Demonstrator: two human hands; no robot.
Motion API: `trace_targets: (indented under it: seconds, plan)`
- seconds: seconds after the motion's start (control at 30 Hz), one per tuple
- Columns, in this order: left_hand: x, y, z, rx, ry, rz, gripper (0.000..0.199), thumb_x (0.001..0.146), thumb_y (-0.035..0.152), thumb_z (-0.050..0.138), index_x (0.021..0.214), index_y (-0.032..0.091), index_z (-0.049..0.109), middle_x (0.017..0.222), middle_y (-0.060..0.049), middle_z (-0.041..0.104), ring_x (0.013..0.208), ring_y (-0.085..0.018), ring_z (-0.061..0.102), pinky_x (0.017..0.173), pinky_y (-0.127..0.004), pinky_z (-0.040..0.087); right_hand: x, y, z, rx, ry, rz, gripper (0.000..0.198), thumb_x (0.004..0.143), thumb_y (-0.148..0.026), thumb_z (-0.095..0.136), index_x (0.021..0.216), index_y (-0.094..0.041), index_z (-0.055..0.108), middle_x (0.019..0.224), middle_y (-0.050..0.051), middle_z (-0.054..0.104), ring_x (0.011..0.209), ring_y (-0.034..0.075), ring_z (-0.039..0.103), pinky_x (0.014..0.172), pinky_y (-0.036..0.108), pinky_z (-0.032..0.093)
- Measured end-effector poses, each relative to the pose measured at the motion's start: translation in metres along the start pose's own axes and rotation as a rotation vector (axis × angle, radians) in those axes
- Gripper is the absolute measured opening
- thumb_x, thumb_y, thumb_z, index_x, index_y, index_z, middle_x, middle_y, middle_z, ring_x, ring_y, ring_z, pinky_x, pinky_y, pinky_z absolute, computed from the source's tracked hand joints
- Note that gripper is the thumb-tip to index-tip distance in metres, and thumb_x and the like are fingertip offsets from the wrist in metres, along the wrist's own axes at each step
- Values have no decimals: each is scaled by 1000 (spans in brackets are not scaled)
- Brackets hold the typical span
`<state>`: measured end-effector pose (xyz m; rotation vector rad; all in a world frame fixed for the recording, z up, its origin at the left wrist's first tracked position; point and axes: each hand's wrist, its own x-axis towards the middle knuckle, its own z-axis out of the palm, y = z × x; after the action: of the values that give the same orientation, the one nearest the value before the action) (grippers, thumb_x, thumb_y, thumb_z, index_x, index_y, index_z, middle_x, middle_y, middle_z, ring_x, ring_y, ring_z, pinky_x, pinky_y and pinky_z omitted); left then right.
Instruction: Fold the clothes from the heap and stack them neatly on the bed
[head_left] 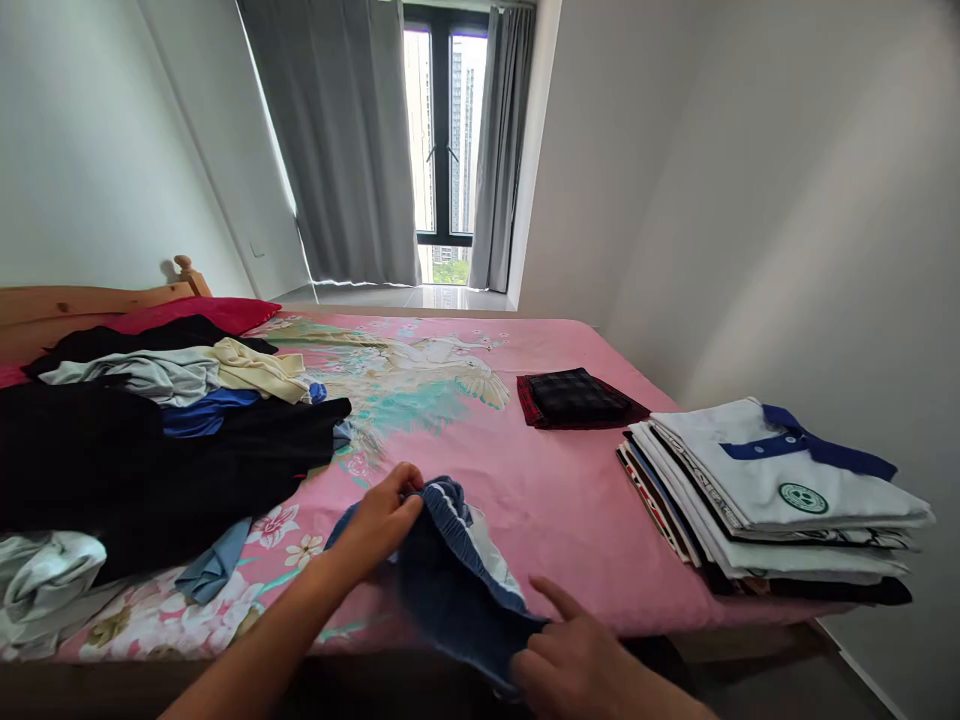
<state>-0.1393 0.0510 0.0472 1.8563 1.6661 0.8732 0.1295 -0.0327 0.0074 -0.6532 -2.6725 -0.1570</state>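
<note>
A dark blue denim garment, apparently shorts (pixel 450 560), hangs over the near edge of the bed. Its gathered elastic waistband and a white inner side show. My left hand (pixel 386 510) pinches the waistband at its upper left corner. At the lower right, my right hand (pixel 570 645) grips the denim with curled fingers, while its index finger points out over the sheet. The shorts are partly folded over, and their lowest part lies in shadow.
Loose clothes (pixel 225 450) lie heaped on the bed's left side. To the right, a stack of folded shirts (pixel 780 500) stands near the edge, with a folded dark checked garment (pixel 577 398) behind it. A pink flowered sheet (pixel 480 440) covers the bed. Grey curtains (pixel 345 140) hang by the window.
</note>
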Motion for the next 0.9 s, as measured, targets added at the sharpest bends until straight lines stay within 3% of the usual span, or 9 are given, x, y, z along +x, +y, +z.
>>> trace_targets:
  seconds: [0.13,0.27,0.37,0.43,0.53,0.6,0.67,0.73,0.9]
  plan:
    - [-22,34,-73,-88,-73,54,29,78,29,42,99,19,58,82,-1,62,70,-15,55,62,-24,43,13,17,-76,14,110,40,14,82,-17,47,69,-22,46,57,-6,48,52,11,44,112,43,18]
    - [10,58,-120,380,-135,237,35,74,22,44,98,21,69,90,-3,67,84,-19,60,76,-27,44,59,66,-114,-122,-68,25,14,82,-19,50,68,-20,48,62,-4,53,60,11,51,112,48,7]
    - [60,82,-148,724,100,272,37,73,22,47,103,22,69,100,-5,68,94,-24,60,82,-32,43,110,118,-133,-423,-103,37,11,82,-11,47,75,-15,54,72,0,59,70,12,56,108,54,1]
    - [83,107,-166,782,314,266,39,76,25,47,108,23,68,105,-5,66,97,-24,59,82,-33,43,141,143,-154,-580,-38,61,16,84,-9,41,79,-13,56,77,1,61,75,12,55,106,54,-2]
    - [88,139,-182,749,539,277,39,79,27,46,112,23,66,106,-5,63,98,-22,58,82,-31,43,163,153,-185,-700,108,132,23,88,-14,35,86,-13,58,77,3,61,79,14,54,104,56,-5]
    - [77,140,-175,736,567,289,38,79,27,47,111,22,66,106,-5,62,97,-22,58,81,-30,43,158,145,-185,-712,135,172,19,88,-18,41,90,-16,59,76,4,61,81,18,54,105,58,-6]
    - [59,118,-150,750,475,291,36,79,27,47,109,22,66,107,-4,61,96,-22,58,79,-31,43,138,130,-158,-681,73,211,14,85,-20,47,91,-18,60,79,6,63,85,23,55,105,60,-6]
    - [35,78,-110,755,296,261,34,79,26,47,107,24,66,107,-4,61,93,-22,59,75,-30,44,105,108,-110,-581,-58,267,13,83,-20,50,89,-18,61,84,8,64,89,25,56,105,61,-6]
    - [-47,-38,19,578,-150,78,34,75,13,44,99,22,67,100,-5,62,91,-19,59,77,-28,43,4,42,29,-136,-456,492,20,79,-16,50,92,-16,65,92,10,66,97,25,57,107,60,-3]
